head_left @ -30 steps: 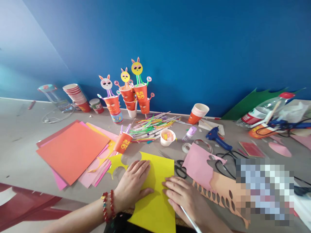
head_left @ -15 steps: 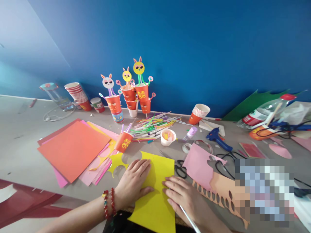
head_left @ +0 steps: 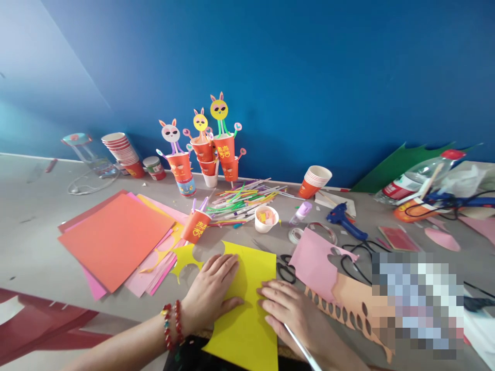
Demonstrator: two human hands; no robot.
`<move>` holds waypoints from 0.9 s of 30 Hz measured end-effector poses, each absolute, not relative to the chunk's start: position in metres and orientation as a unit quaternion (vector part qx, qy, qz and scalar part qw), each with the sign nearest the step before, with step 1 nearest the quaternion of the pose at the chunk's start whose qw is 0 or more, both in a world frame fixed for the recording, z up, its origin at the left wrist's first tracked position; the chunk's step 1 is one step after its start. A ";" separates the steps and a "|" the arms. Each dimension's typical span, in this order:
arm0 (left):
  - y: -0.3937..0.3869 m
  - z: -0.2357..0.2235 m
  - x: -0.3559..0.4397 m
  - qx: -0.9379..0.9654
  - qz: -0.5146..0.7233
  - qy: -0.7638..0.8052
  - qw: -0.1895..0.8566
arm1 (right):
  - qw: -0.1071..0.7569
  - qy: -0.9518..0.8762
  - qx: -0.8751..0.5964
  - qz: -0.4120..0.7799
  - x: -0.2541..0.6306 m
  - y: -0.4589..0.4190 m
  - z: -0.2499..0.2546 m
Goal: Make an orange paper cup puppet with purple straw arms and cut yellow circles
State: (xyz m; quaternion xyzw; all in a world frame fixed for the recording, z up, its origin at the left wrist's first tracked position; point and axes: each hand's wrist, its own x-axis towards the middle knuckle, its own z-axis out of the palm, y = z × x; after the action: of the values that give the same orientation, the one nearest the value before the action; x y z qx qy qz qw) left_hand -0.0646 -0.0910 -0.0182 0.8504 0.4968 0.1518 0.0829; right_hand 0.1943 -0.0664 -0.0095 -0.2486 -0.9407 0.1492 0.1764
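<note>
Yellow paper [head_left: 247, 309] lies flat on the grey table [head_left: 34, 247] right in front of the person, its near edge running off the table's front. Both hands press on it. The left hand [head_left: 211, 291] lies palm down with fingers spread on the left half of the sheet, gripping nothing. The right hand [head_left: 290, 312] rests on the right edge, fingertips on the paper, while a thin white stick [head_left: 301, 350] runs under the palm toward the wrist; whether the fingers close around that stick cannot be told from here.

The sheet looks thin and light, likely to bend or crease under any pinch, and it would slide easily on the smooth tabletop. Its far left corner has curved pieces already cut out, so that part is flimsy and could tear. The straight right edge or the overhanging near edge seems the safest place to take hold, with a flat palm steadying the middle.

Just right of the sheet lie black scissors [head_left: 286, 268] and a pink paper [head_left: 315, 263] with a cut edge. To the left sits a stack of orange and pink sheets [head_left: 116, 239]. An orange paper cup [head_left: 196, 225] stands just beyond the yellow sheet.
</note>
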 end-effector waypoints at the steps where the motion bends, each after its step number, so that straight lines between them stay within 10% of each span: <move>1: -0.091 -0.018 -0.065 0.851 0.152 0.496 0.082 | 0.178 -0.941 -0.248 0.149 0.194 -0.066 -0.010; 27: -0.093 -0.021 -0.064 0.852 0.169 0.491 0.069 | 0.188 -0.935 -0.254 0.164 0.198 -0.065 -0.010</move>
State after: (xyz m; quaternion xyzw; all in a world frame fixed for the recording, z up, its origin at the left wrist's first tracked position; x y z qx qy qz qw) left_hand -0.0644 -0.0935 -0.0208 0.8515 0.4914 0.1692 0.0687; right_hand 0.1980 -0.0650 -0.0103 -0.2536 -0.9346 0.1635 0.1882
